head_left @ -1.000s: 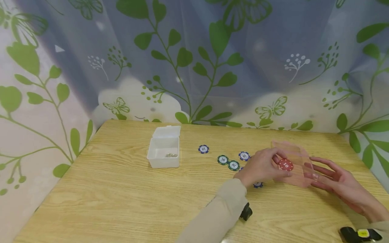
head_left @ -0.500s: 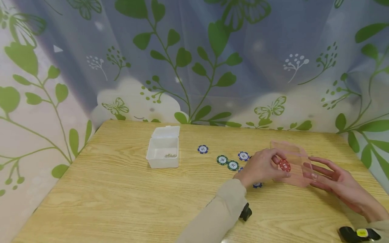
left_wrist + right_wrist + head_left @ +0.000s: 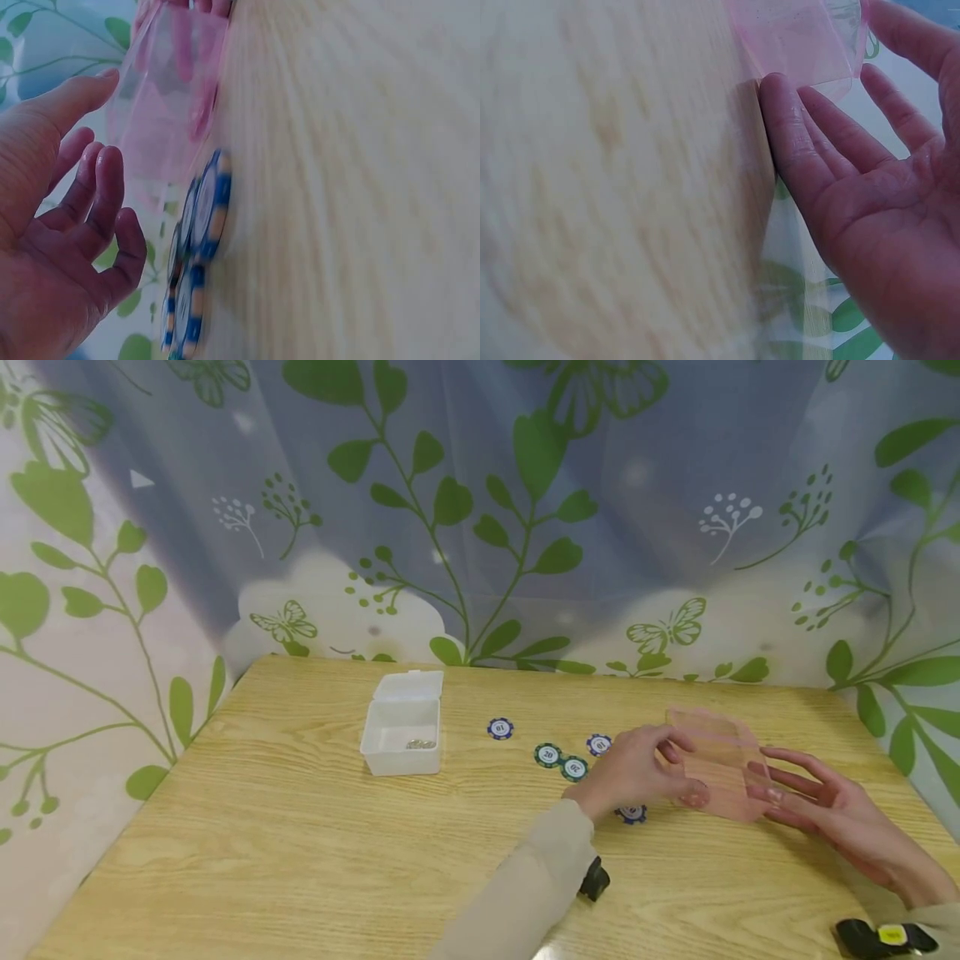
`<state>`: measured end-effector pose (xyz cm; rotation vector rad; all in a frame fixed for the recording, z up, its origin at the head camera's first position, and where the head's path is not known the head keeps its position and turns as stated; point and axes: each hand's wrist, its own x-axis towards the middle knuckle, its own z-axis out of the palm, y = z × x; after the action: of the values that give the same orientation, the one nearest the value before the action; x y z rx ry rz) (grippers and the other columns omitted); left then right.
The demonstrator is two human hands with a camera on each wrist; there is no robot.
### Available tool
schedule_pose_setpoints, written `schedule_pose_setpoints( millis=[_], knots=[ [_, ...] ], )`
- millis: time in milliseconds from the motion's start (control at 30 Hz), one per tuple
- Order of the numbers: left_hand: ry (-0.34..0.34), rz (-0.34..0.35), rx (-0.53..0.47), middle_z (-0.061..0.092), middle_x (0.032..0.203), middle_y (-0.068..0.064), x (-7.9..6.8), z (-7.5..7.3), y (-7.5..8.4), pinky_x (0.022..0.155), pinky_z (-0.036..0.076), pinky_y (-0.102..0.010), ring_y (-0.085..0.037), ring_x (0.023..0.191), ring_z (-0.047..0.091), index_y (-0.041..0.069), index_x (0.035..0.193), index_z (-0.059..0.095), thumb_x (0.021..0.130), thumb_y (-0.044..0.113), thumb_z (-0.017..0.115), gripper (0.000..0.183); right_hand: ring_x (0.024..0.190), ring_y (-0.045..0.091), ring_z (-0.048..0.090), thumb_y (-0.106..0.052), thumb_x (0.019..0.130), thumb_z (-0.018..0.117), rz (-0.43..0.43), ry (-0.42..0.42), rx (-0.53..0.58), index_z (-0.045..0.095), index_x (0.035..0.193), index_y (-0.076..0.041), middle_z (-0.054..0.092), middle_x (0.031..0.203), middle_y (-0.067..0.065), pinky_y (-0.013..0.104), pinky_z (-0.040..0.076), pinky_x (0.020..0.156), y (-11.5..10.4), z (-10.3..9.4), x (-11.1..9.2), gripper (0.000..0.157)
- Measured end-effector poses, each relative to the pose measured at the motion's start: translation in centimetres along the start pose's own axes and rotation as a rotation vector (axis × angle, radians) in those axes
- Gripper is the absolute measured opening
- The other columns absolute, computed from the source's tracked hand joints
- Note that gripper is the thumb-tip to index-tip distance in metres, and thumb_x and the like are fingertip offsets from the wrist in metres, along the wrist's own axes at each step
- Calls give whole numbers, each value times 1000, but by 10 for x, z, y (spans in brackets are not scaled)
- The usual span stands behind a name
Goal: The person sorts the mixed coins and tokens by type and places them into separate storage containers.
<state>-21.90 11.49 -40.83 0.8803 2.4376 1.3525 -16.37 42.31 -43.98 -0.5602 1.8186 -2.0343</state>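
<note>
A translucent pink box (image 3: 720, 752) stands on the table at the right. A red poker chip (image 3: 694, 795) shows at its near left corner, partly behind the left fingertips. My left hand (image 3: 637, 768) hovers at the box's left side, thumb and fingers apart and loosely bent; in the left wrist view, nothing lies between them. Against the box's right side rests my right hand (image 3: 840, 810), its fingers long and spread and seen through the pink plastic. Under and beside the left hand lie blue chips (image 3: 632, 813), some covered by it.
Two green chips (image 3: 562, 762) touch each other left of the hands, near a blue chip (image 3: 599, 745). Another blue chip (image 3: 500, 728) lies apart, beside a white box (image 3: 402, 735) with a raised lid and small metallic pieces inside. A patterned curtain (image 3: 480, 527) hangs behind the table.
The left hand has let go of the red chip, which dropped from between its fingers to the pink box's near left corner. That hand then drew slightly left. The right hand stays put.
</note>
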Motion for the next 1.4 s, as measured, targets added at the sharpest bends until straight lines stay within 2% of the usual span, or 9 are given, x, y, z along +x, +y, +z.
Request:
schedule_pose_setpoints(
  millis=[167, 500, 800, 967, 1167, 1400],
  knots=[
    [7, -16, -3, 66, 108, 1, -7, -17, -9, 69, 50, -18, -1, 74, 59, 21, 122, 67, 87, 35, 83, 42, 123, 13, 67, 12, 106, 35, 15, 19, 2, 29, 159, -14, 59, 146, -13, 30, 58, 95, 1, 1, 0, 60],
    [-53, -28, 62, 69, 111, -2, -22, -43, -25, 76, 49, -17, -1, 82, 59, 16, 123, 68, 88, 25, 82, 38, 124, 14, 67, 15, 105, 32, -11, 4, 16, 34, 157, -15, 60, 146, -11, 30, 58, 95, 0, 4, 0, 61],
    [-138, -91, 229, 66, 119, 4, -32, -62, -35, 88, 49, -22, -9, 101, 58, 19, 119, 73, 85, 23, 86, 37, 121, 10, 68, 15, 104, 35, 7, 48, -18, 39, 154, -20, 61, 143, -14, 28, 59, 92, 0, 6, 1, 61],
    [-196, -85, 286, 65, 123, 3, -35, -67, -37, 96, 49, -21, -11, 110, 58, 17, 124, 73, 85, 25, 86, 42, 122, 11, 68, 15, 105, 34, 5, 28, 2, 38, 155, -20, 61, 144, -14, 29, 59, 93, -1, 6, 0, 62],
    [-225, -98, 361, 60, 126, 4, -37, -67, -35, 102, 47, -26, -11, 114, 52, 21, 126, 73, 86, 30, 85, 42, 123, 12, 67, 16, 104, 32, -10, 10, 24, 37, 156, -18, 60, 145, -12, 29, 58, 94, 0, 4, 1, 62],
    [-224, -122, 375, 55, 120, 3, -37, -66, -35, 92, 46, -25, -10, 106, 47, 23, 115, 75, 86, 31, 85, 32, 123, 12, 67, 16, 105, 32, -9, 18, 15, 38, 155, -18, 60, 145, -12, 29, 59, 94, -1, 4, 1, 62]
  ],
)
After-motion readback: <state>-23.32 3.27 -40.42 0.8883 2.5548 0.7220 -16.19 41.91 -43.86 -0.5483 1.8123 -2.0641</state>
